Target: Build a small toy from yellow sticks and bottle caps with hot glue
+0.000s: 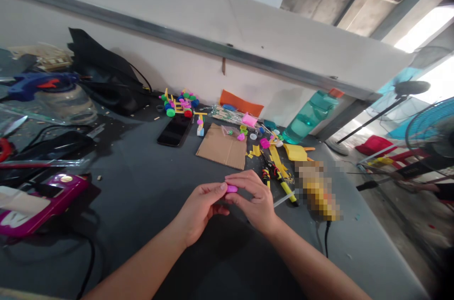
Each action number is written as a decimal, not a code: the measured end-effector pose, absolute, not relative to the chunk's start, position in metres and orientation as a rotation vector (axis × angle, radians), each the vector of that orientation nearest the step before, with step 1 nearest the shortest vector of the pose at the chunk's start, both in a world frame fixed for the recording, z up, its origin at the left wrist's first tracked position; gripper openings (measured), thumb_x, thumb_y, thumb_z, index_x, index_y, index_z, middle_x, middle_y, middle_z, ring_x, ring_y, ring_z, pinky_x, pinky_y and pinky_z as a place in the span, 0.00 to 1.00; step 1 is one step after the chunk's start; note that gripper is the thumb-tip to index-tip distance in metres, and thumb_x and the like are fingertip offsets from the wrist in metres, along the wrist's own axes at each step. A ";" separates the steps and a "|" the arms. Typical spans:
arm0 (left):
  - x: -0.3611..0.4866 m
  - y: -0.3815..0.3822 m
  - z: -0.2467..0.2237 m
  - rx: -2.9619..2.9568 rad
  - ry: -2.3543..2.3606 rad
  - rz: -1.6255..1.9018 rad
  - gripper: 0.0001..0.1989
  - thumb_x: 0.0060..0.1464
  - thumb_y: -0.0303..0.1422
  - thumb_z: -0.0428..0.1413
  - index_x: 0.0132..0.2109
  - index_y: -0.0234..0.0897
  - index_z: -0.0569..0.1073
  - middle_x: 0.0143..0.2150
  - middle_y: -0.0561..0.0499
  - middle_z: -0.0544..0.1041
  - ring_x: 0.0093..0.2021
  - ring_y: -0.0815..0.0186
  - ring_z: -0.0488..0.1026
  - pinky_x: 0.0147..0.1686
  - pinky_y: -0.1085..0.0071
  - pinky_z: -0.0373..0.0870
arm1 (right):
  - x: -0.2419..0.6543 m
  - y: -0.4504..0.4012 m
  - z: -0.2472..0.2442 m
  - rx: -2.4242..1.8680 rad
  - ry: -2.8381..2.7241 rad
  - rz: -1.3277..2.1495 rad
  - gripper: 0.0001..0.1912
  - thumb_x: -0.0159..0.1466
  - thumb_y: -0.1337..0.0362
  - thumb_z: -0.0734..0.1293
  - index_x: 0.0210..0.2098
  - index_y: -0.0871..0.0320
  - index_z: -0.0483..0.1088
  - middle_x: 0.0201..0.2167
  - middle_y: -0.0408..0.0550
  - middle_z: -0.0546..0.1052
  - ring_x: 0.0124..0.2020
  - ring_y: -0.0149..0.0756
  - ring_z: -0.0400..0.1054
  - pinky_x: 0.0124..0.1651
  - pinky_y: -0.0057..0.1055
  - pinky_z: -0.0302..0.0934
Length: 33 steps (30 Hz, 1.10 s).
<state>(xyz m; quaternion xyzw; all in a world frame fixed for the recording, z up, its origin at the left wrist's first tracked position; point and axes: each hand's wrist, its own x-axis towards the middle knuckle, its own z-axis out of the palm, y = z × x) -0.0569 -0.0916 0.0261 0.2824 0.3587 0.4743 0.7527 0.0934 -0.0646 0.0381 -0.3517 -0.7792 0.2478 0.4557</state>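
A small purple lump (pixel 231 189), perhaps modelling clay, is pinched between both hands above the dark table. My left hand (pixel 205 205) presses its thumb against the lump's left end, the other fingers curled below. From the right, my right hand (pixel 253 196) closes its thumb and fingers around the same piece. Just beyond the hands lies a flat piece of brown cardboard (pixel 222 151). To the right of my right hand are tools with black, red and yellow handles (pixel 280 178) and yellow strips (pixel 278 160).
A black phone (pixel 174 131) and colourful small wheeled models (pixel 179 104) lie behind. A teal bottle (pixel 308 118) leans at the back right. On the left are a magenta device (pixel 53 203) with a cord and a blue glue gun (pixel 42 83). A fan (pixel 432 130) stands beyond the table's right edge.
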 end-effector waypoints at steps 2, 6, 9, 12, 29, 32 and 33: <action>-0.057 -0.091 0.026 0.609 0.779 1.035 0.12 0.50 0.39 0.58 0.31 0.33 0.77 0.30 0.49 0.72 0.33 0.69 0.67 0.28 0.75 0.66 | 0.093 -0.064 0.039 -0.862 -1.935 0.593 0.07 0.56 0.64 0.70 0.36 0.50 0.76 0.36 0.46 0.78 0.40 0.38 0.71 0.43 0.39 0.65; -0.056 -0.090 0.024 0.581 0.772 1.033 0.13 0.50 0.40 0.58 0.30 0.33 0.77 0.29 0.49 0.71 0.33 0.68 0.67 0.28 0.74 0.67 | 0.094 -0.062 0.037 -0.848 -1.933 0.563 0.07 0.57 0.65 0.70 0.36 0.50 0.76 0.35 0.46 0.79 0.39 0.38 0.71 0.43 0.38 0.65; -0.057 -0.089 0.022 0.561 0.783 1.031 0.12 0.49 0.39 0.59 0.31 0.33 0.77 0.30 0.49 0.72 0.34 0.68 0.67 0.28 0.74 0.67 | 0.095 -0.060 0.033 -0.860 -1.937 0.570 0.07 0.57 0.64 0.70 0.36 0.50 0.76 0.36 0.46 0.78 0.40 0.38 0.71 0.44 0.39 0.65; -0.058 -0.088 0.022 0.538 0.820 1.045 0.10 0.49 0.38 0.60 0.33 0.34 0.78 0.31 0.49 0.72 0.34 0.69 0.67 0.28 0.75 0.66 | 0.096 -0.058 0.028 -0.865 -1.946 0.579 0.13 0.55 0.64 0.71 0.41 0.50 0.75 0.38 0.46 0.78 0.42 0.39 0.70 0.45 0.39 0.64; -0.057 -0.087 0.025 0.501 0.890 1.070 0.12 0.46 0.39 0.61 0.32 0.33 0.78 0.30 0.49 0.72 0.34 0.69 0.68 0.27 0.76 0.65 | 0.096 -0.057 0.027 -0.884 -1.929 0.579 0.10 0.58 0.67 0.69 0.40 0.51 0.74 0.38 0.46 0.78 0.42 0.38 0.69 0.46 0.38 0.64; -0.057 -0.087 0.025 0.457 0.870 1.075 0.13 0.47 0.41 0.61 0.31 0.33 0.77 0.30 0.49 0.72 0.33 0.68 0.68 0.26 0.76 0.65 | 0.096 -0.057 0.027 -0.878 -1.912 0.587 0.08 0.58 0.68 0.69 0.37 0.51 0.74 0.37 0.46 0.78 0.42 0.37 0.70 0.46 0.38 0.64; -0.056 -0.087 0.025 0.452 0.860 1.074 0.13 0.47 0.40 0.61 0.31 0.34 0.77 0.31 0.49 0.72 0.33 0.68 0.68 0.26 0.76 0.65 | 0.096 -0.057 0.027 -0.881 -1.902 0.592 0.08 0.58 0.68 0.69 0.37 0.51 0.74 0.37 0.46 0.78 0.42 0.37 0.70 0.45 0.38 0.64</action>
